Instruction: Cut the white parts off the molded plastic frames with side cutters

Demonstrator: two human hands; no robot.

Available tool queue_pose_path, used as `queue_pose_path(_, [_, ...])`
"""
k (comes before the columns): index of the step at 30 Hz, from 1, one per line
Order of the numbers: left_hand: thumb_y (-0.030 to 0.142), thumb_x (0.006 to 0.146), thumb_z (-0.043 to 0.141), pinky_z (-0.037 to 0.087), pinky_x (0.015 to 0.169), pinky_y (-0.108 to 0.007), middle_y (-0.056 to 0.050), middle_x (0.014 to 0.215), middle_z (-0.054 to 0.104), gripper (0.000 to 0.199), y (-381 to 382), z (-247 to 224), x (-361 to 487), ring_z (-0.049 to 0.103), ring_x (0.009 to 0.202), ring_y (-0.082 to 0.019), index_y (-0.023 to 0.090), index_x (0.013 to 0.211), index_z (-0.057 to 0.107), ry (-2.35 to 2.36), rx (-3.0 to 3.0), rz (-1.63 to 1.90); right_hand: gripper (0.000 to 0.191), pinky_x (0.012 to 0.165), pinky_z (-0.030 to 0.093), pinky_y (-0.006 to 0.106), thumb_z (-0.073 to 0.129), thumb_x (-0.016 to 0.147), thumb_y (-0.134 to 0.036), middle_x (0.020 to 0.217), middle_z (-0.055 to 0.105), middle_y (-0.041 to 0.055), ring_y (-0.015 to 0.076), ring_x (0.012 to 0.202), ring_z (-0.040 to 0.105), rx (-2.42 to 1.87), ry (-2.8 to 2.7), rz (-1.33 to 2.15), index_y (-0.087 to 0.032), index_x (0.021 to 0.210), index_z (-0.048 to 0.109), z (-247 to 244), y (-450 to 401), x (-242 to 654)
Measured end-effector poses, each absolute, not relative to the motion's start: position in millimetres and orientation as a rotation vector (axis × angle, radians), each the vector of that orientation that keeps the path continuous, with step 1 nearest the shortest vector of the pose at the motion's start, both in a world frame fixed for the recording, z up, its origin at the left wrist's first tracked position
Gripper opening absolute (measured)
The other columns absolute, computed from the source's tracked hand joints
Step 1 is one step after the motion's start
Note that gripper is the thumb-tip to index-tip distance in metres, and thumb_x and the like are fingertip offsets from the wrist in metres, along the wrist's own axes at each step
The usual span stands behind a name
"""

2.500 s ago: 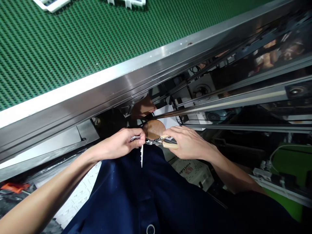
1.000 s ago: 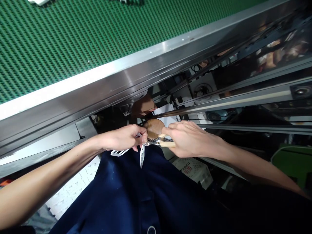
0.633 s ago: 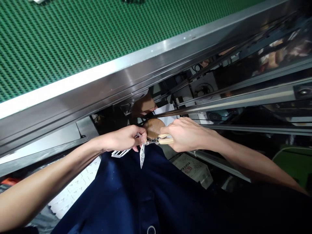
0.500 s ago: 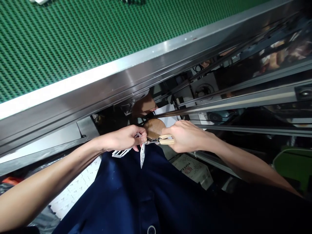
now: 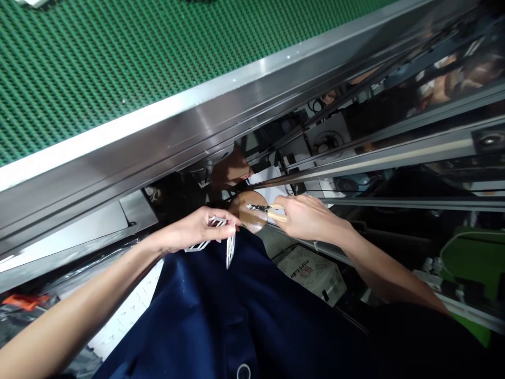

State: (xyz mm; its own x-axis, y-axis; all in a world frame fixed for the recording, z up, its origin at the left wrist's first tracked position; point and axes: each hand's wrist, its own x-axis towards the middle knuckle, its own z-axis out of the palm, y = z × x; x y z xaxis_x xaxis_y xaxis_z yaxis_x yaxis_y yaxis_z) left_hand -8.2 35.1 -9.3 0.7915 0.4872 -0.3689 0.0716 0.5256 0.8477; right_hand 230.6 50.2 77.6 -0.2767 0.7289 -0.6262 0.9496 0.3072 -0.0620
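Between the thumb and fingers of my left hand point(image 5: 207, 227) is a white slotted plastic part point(image 5: 231, 251), with one piece hanging down and another section angled to the left. My right hand point(image 5: 310, 217) is wrapped round the pale yellow handles of a pair of cutting pliers point(image 5: 262, 209). The metal jaws point left toward the plastic part and are apart from it by a small gap. Both hands are in front of my dark blue clothing, below the conveyor's edge. The fingers partly hide the plastic part.
A green ribbed conveyor belt point(image 5: 118, 58) with a metal edge rail point(image 5: 189, 102) runs across the top. Behind the pliers is a round brown surface point(image 5: 241, 202). A printed white box point(image 5: 311, 271) lies low, metal bars point(image 5: 379, 158) extend right, and an orange object point(image 5: 26, 301) is at lower left.
The pliers' jaws have come away from the white plastic part as my right hand shifted slightly right. My left hand still holds the part. The view has shifted a little.
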Motion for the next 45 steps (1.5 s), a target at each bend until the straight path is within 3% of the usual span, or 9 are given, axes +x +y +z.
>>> queue_pose_path(2, [0.032, 0.075, 0.070, 0.043, 0.075, -0.027, -0.006, 0.095, 0.063, 0.043, 24.7, -16.6, -9.3, 0.056, 0.084, -0.018, 0.016, 0.114, 0.060, 0.644, 0.933, 0.300, 0.030, 0.054, 0.029, 0.026, 0.041, 0.085, -0.043, 0.073, 0.065, 0.0034, 0.0184, 0.064, 0.059, 1.536, 2.089, -0.649, -0.022, 0.093, 0.060, 72.1, 45.4, 235.1])
queue_pose_path(5, [0.035, 0.081, 0.063, 0.043, 0.082, -0.028, -0.009, 0.104, 0.063, 0.047, 10.8, -31.0, -9.6, 0.057, 0.094, -0.020, 0.018, 0.124, 0.054, 0.705, 0.757, 0.415, 0.025, 0.056, 0.034, 0.025, 0.042, 0.086, -0.040, 0.076, 0.065, 0.0010, 0.0165, 0.067, 0.059, 1.637, 2.093, -0.798, -0.023, 0.093, 0.058, 63.2, 38.2, 237.3])
queue_pose_path(8, [0.045, 0.087, 0.052, 0.046, 0.070, -0.026, -0.010, 0.099, 0.064, 0.048, 5.6, -39.5, -9.2, 0.059, 0.084, -0.019, 0.017, 0.125, 0.054, 0.716, 0.517, 0.567, 0.022, 0.065, 0.039, 0.025, 0.048, 0.084, -0.036, 0.089, 0.065, 0.0010, 0.0166, 0.079, 0.061, 1.735, 2.174, -0.907, -0.023, 0.099, 0.057, 56.3, 34.0, 234.1])
queue_pose_path(11, [0.051, 0.083, 0.054, 0.047, 0.065, -0.026, -0.009, 0.088, 0.064, 0.051, 7.0, -37.5, -8.8, 0.059, 0.075, -0.019, 0.015, 0.120, 0.058, 0.629, 0.321, 0.657, 0.025, 0.072, 0.041, 0.026, 0.052, 0.083, -0.035, 0.099, 0.064, 0.0017, 0.0167, 0.088, 0.060, 1.818, 2.274, -0.992, -0.022, 0.103, 0.056, 54.1, 34.0, 228.0])
queue_pose_path(17, [0.053, 0.085, 0.050, 0.045, 0.060, -0.024, -0.008, 0.081, 0.063, 0.050, 8.3, -26.6, -10.7, 0.058, 0.064, -0.016, 0.015, 0.115, 0.062, 0.510, 0.214, 0.677, 0.023, 0.069, 0.043, 0.023, 0.051, 0.084, -0.035, 0.087, 0.064, 0.0002, 0.0126, 0.075, 0.059, 1.963, 2.306, -1.167, -0.019, 0.100, 0.053, 54.5, 35.1, 217.3])
queue_pose_path(21, [0.058, 0.083, 0.049, 0.045, 0.058, -0.023, -0.008, 0.080, 0.063, 0.055, 6.8, -23.3, -12.6, 0.057, 0.063, -0.015, 0.014, 0.113, 0.062, 0.529, 0.223, 0.683, 0.023, 0.073, 0.042, 0.024, 0.054, 0.082, -0.032, 0.090, 0.063, 0.0014, 0.0138, 0.080, 0.057, 1.846, 2.451, -1.029, -0.019, 0.102, 0.055, 53.6, 32.0, 212.4])
queue_pose_path(26, [0.062, 0.082, 0.047, 0.045, 0.055, -0.023, -0.012, 0.083, 0.063, 0.057, 6.7, -19.7, -12.2, 0.056, 0.064, -0.016, 0.010, 0.094, 0.065, 0.639, 0.348, 0.612, 0.020, 0.074, 0.038, 0.026, 0.053, 0.082, -0.029, 0.091, 0.063, 0.0030, 0.0161, 0.085, 0.055, 1.662, 2.552, -0.788, -0.018, 0.097, 0.059, 59.8, 32.2, 207.7])
queue_pose_path(39, [0.063, 0.085, 0.040, 0.042, 0.055, -0.023, -0.011, 0.076, 0.062, 0.058, 9.4, -18.5, -19.1, 0.054, 0.064, -0.017, 0.010, 0.088, 0.065, 0.696, 0.504, 0.560, 0.019, 0.064, 0.033, 0.024, 0.052, 0.083, -0.032, 0.087, 0.063, 0.0019, 0.0129, 0.074, 0.053, 1.575, 2.528, -0.676, -0.019, 0.092, 0.062, 67.7, 37.3, 203.2])
queue_pose_path(45, [0.061, 0.085, 0.041, 0.042, 0.055, -0.023, -0.012, 0.081, 0.062, 0.057, 10.8, -19.2, -19.9, 0.053, 0.065, -0.016, 0.010, 0.095, 0.064, 0.683, 0.521, 0.558, 0.016, 0.056, 0.029, 0.023, 0.052, 0.082, -0.031, 0.081, 0.063, -0.0002, 0.0108, 0.067, 0.051, 1.581, 2.531, -0.668, -0.020, 0.086, 0.063, 68.4, 39.1, 202.8])
